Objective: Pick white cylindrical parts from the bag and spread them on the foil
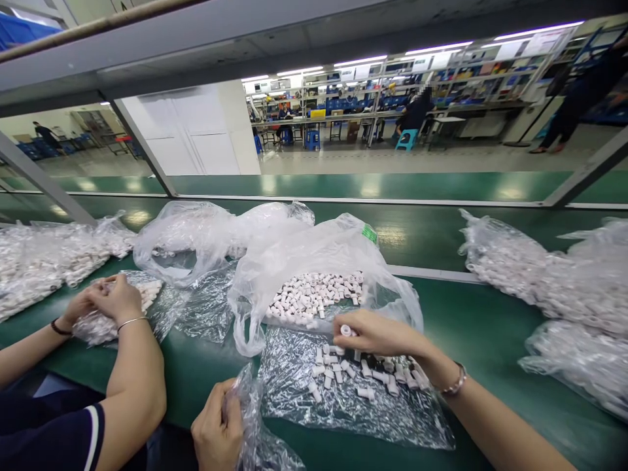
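My left hand (218, 425) is closed round the gathered edge of a clear plastic bag (267, 448), low in the view. My right hand (375, 333) has its fingers curled around a small white tubular plastic fitting (346, 330), its ring-shaped end facing me. Beneath that hand, more white fittings (336, 371) lie scattered on a flat sheet of clear crinkled plastic (353, 418). Just behind, an open white plastic bag (314, 252) holds a heap of the same fittings (314, 294). Whether other pieces sit inside my right hand is hidden.
To the left, a co-worker's hands (105, 304) hold a bag of fittings. Filled clear bags (540, 275) lie on the green bench at right, others (44, 261) at far left. A metal frame (142, 147) rises behind; a shelf beam (314, 46) crosses above.
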Available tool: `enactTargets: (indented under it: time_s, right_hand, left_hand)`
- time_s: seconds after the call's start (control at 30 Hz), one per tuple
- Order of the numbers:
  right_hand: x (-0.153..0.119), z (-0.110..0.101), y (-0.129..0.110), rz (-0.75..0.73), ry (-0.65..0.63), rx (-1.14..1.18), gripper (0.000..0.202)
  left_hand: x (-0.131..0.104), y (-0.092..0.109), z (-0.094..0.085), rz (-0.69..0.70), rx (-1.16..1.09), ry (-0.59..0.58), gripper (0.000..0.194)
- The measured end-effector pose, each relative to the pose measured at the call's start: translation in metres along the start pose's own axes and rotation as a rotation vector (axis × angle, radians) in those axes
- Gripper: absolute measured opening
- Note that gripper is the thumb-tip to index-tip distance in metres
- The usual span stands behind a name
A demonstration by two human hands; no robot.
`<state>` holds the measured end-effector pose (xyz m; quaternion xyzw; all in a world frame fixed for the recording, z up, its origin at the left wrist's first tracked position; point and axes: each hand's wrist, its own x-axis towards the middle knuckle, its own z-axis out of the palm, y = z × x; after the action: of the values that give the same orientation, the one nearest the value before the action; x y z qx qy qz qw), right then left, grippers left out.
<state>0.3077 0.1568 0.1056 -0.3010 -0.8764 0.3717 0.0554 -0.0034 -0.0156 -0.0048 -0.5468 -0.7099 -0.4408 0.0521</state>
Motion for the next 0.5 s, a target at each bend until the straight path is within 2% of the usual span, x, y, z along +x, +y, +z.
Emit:
enactTargets:
  time_s: [0.17,0.3,0.4,0.5]
  right_hand:
    - [-0.011,0.009,-0.008,-0.001,-0.025,-0.198,0.028]
    - [-0.015,0.001,-0.015,0.002,0.029,-0.131,0.022]
    - [-0.012,-0.008,-0.006,0.086,0.178,-0.143,0.02]
    - [-0.005,-0.011,0.017,0.243,0.376,-0.377,0.013]
  left_hand:
    - [0.002,-0.002,-0.001,0.02,-0.015,-0.005,0.016]
    - [0.002,-0.002,-0.001,-0.001,0.001,-0.012,0.015]
    - [0.001,-0.002,-0.001,-0.002,0.0,-0.014,0.015]
    - [0.001,-0.003,-0.001,0.006,0.006,-0.009,0.015]
